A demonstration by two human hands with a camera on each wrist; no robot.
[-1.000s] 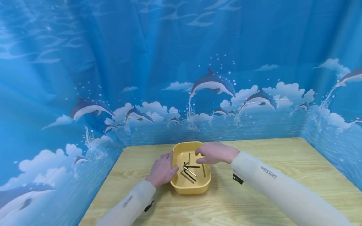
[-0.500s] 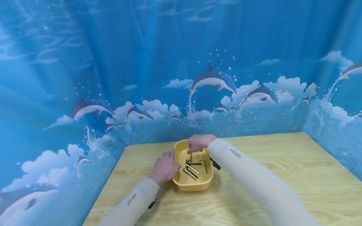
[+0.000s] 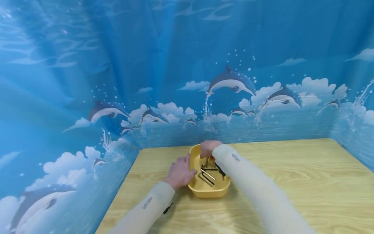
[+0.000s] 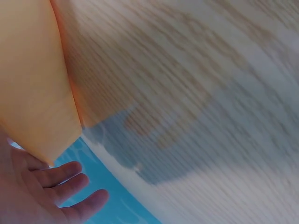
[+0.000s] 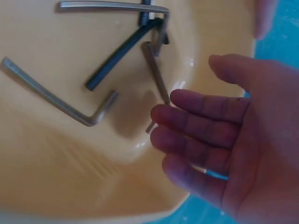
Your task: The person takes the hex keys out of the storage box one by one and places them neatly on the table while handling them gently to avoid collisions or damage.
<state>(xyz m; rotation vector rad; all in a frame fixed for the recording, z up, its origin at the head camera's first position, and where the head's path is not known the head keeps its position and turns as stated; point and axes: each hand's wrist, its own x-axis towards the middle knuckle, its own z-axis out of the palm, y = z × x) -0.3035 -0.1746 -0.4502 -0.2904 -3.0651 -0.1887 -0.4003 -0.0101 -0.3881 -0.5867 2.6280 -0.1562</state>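
Note:
Several L-shaped hex keys lie in a yellow plastic tub (image 3: 208, 194) on the table. A shiny silver hex key (image 5: 51, 98) lies apart from the crossed group, which includes a black hex key (image 5: 119, 58). At the tub's left side, my left hand (image 3: 179, 172) holds the wall, thumb over the rim; its other fingers (image 4: 67, 191) show loosely bent outside. My right hand (image 3: 208, 149) reaches in at the far end. In the right wrist view its fingers are extended and the thumb stands apart; the fingertips partly cover a brownish hex key (image 5: 157, 72).
The pale wood-patterned table (image 3: 292, 172) extends to both sides of the tub. A blue dolphin-print curtain (image 3: 175, 65) closes off the back and sides. Both forearms wear white sleeves (image 3: 257, 191) with dark straps near the wrists.
My right hand has moved from the tub's right rim toward its far end, fingers down inside. The left hand has kept its place on the tub. The head view has shifted slightly.

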